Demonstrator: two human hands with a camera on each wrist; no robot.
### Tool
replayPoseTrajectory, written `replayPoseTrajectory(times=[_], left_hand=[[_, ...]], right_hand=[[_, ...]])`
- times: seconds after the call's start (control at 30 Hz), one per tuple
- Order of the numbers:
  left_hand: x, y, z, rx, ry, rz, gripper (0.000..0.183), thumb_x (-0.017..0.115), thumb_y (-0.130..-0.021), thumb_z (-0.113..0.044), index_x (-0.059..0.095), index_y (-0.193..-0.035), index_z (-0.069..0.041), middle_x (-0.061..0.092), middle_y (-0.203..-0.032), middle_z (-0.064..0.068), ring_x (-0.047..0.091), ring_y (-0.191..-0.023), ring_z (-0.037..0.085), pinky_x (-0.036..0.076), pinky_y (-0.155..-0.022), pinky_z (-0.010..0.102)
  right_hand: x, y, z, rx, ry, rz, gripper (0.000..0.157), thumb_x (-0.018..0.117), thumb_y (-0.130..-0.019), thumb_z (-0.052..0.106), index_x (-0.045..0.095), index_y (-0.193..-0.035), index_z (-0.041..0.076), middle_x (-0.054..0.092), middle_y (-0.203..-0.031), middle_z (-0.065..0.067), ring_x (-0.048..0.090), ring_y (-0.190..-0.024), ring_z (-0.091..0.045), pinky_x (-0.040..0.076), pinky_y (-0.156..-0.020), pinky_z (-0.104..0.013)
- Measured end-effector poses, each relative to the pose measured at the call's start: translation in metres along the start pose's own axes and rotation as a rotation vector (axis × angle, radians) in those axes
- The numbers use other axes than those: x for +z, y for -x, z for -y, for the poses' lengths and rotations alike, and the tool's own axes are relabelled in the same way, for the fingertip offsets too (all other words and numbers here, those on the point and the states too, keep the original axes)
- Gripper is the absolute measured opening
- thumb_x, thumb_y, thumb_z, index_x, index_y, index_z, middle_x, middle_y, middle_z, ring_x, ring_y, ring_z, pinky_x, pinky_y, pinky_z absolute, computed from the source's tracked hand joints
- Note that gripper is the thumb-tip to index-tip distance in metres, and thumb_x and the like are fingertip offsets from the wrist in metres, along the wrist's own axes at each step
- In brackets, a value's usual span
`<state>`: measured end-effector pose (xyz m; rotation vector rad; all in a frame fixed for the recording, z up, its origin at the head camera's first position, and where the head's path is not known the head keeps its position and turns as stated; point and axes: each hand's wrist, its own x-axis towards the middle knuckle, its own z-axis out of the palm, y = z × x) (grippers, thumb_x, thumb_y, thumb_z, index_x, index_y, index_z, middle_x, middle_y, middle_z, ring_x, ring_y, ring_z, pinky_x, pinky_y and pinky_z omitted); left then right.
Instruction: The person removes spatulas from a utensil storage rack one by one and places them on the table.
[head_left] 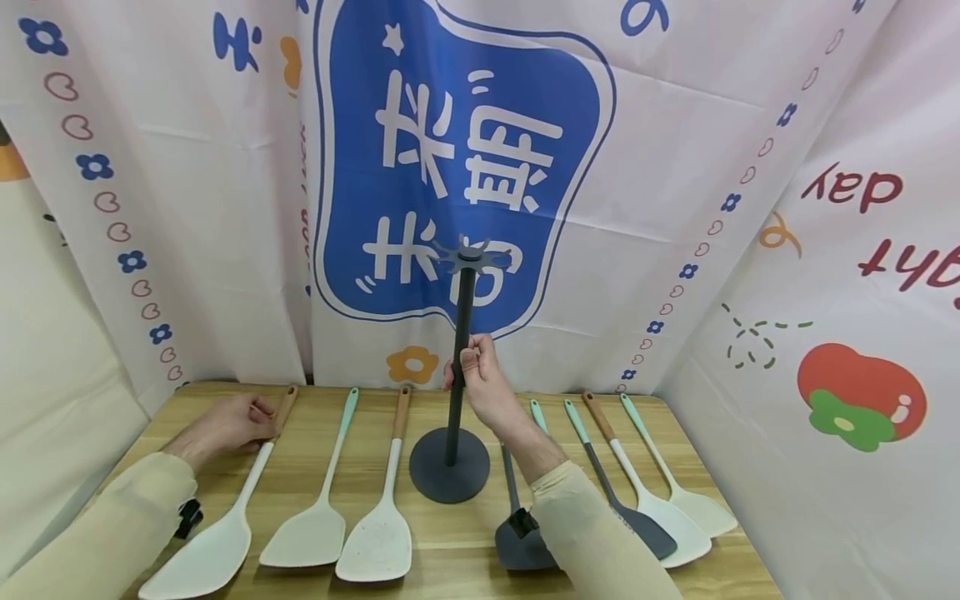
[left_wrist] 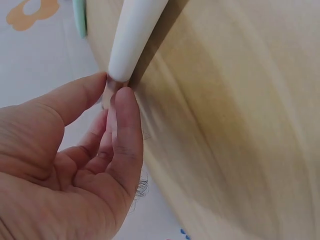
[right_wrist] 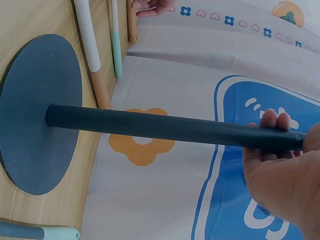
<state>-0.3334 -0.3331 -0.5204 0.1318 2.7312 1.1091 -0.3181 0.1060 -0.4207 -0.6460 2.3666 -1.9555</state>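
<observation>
A dark grey utensil stand (head_left: 454,400) rises upright from a round base, with a ring of hooks (head_left: 471,254) on top. My right hand (head_left: 486,385) grips its pole about midway up; the right wrist view shows the fingers behind the pole (right_wrist: 150,124). At the table's left, the thumb and fingers of my left hand (head_left: 236,423) pinch the brown handle of a white spatula (head_left: 206,554). The left wrist view has those fingertips right below the white neck (left_wrist: 135,40). That spatula's head lies toward the near edge.
Right of it lie a mint-handled spatula (head_left: 307,533) and a brown-handled white one (head_left: 377,542). Beyond the stand are several more: a grey spatula (head_left: 517,546) partly under my right forearm, another grey one (head_left: 647,530), and pale ones (head_left: 701,512). Printed cloth (head_left: 675,100) hangs behind the wooden table (head_left: 442,558).
</observation>
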Motion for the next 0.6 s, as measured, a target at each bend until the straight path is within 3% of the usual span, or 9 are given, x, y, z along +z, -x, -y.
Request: replayPoseTrajectory(times=[0.17,0.33,0.6], left_hand=[[-0.007,0.001,-0.009,0.053,-0.082,-0.043,0.039,0.075,-0.107,-0.007,0.062,-0.133,0.019,0.076,-0.112,0.031,0.075,-0.097,0.029,0.061,-0.076,0.03],[-0.016,0.004,-0.028,0.102,-0.121,-0.105,0.04,0.071,-0.111,-0.011,0.063,-0.137,0.018,0.076,-0.116,0.032,0.076,-0.094,0.031,0.062,-0.075,0.035],[-0.018,0.01,-0.067,0.178,-0.187,-0.227,0.038,0.067,-0.117,-0.022,0.069,-0.137,0.01,0.079,-0.125,0.033,0.079,-0.111,0.047,0.07,-0.092,0.062]], right_hand=[[-0.004,0.0,0.003,0.018,-0.009,0.018,0.027,0.031,-0.124,0.036,0.039,-0.129,0.011,0.069,-0.107,-0.02,0.072,-0.101,-0.027,0.062,-0.102,-0.035],[-0.008,0.0,0.003,0.024,-0.033,0.026,0.02,0.033,-0.127,0.029,0.04,-0.13,0.01,0.074,-0.117,-0.027,0.077,-0.107,-0.023,0.064,-0.118,-0.056],[-0.025,0.004,0.001,0.042,0.02,0.09,0.028,0.035,-0.129,0.026,0.049,-0.138,0.004,0.074,-0.14,-0.036,0.077,-0.137,-0.048,0.062,-0.126,-0.058]])
